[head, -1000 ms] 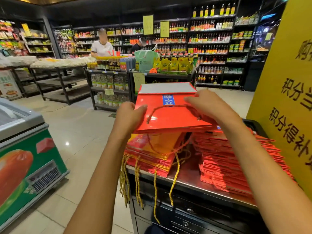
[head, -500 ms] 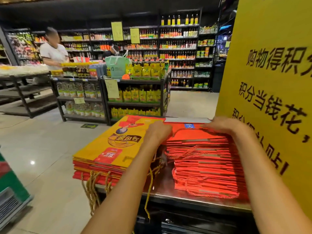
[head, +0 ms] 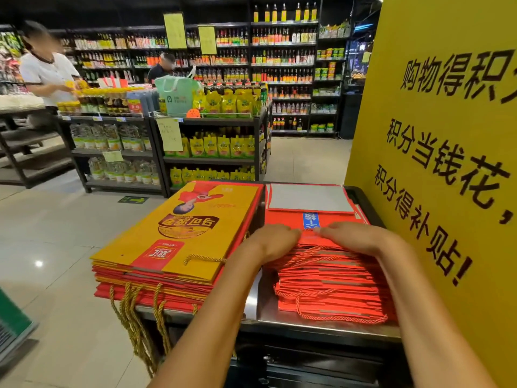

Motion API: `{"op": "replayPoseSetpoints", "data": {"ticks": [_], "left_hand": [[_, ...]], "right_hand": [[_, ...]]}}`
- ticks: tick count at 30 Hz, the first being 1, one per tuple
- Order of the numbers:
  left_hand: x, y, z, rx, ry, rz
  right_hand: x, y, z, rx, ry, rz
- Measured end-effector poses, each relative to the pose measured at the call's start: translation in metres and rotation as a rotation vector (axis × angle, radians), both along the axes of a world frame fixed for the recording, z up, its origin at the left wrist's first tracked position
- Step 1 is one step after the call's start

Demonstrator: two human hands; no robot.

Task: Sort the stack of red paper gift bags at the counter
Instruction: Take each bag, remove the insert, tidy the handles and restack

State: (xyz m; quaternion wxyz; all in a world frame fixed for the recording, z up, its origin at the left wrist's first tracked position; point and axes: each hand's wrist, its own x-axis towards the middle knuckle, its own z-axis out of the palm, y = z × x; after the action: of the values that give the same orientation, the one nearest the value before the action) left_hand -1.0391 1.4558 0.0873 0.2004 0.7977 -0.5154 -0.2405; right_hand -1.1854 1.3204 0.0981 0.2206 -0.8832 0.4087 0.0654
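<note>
Signage first, since it's the biggest thing in shot: a yellow board (head: 447,163) with black Chinese lettering fills everything from 1 to 5 o'clock. Behind, from 10 to 12 o'clock, run dark store shelves (head: 279,65) packed with bottles, with a person in a white shirt (head: 47,71) off at 10 o'clock.

Down at the middle sits the steel counter (head: 321,323). At about 8 o'clock on it lies a pile of yellow-faced gift bags (head: 179,236), gold cord handles dangling off the near edge. Just beside it, at about 5 o'clock from frame centre, is the stack of red paper gift bags (head: 330,287), fanned toward the camera, with red cord handles looping out the front and a grey card panel showing at the far end.

Both hands rest on top of that red stack. The left hand (head: 268,242) and right hand (head: 355,236) lie palm down, fingers fairly straight, tips nearly meeting at the blue label (head: 312,221), pressing rather than grabbing anything.
</note>
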Motion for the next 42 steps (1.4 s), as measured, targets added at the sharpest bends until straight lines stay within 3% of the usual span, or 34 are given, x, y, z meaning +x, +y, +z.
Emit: {"op": "replayPoseSetpoints", "data": {"ticks": [4,8,11,16,19,24,28,37,39,42], "left_hand": [[-0.004,0.004,-0.002,-0.021,0.061,0.016],[-0.002,0.005,0.004,-0.019,-0.023,-0.005],[-0.001,0.009,0.015,-0.154,0.001,0.053],[0.001,0.03,0.029,-0.514,-0.049,0.133],[0.016,0.06,0.032,-0.529,-0.18,0.168],[0.071,0.134,0.014,-0.257,-0.51,0.315],[0.086,0.188,-0.009,-0.298,-0.524,0.442],[0.07,0.231,-0.04,-0.444,-0.522,0.398],[0.063,0.236,-0.04,-0.47,-0.532,0.401],[0.055,0.244,-0.044,-0.495,-0.531,0.407]], "right_hand": [[0.001,0.002,-0.002,-0.009,0.023,-0.015],[0.002,0.004,0.008,-0.014,0.05,-0.015],[0.003,0.006,0.027,-0.164,0.029,-0.008],[-0.001,0.018,0.055,-0.568,-0.242,0.031],[0.007,0.039,0.065,-0.646,-0.406,0.163],[0.049,0.101,0.059,-0.572,-0.43,0.567],[0.09,0.138,0.039,-0.544,-0.337,0.738],[0.11,0.169,0.016,-0.366,-0.089,0.788],[0.107,0.17,0.021,-0.232,-0.146,0.754],[0.105,0.172,0.034,0.046,-0.394,0.641]]}}
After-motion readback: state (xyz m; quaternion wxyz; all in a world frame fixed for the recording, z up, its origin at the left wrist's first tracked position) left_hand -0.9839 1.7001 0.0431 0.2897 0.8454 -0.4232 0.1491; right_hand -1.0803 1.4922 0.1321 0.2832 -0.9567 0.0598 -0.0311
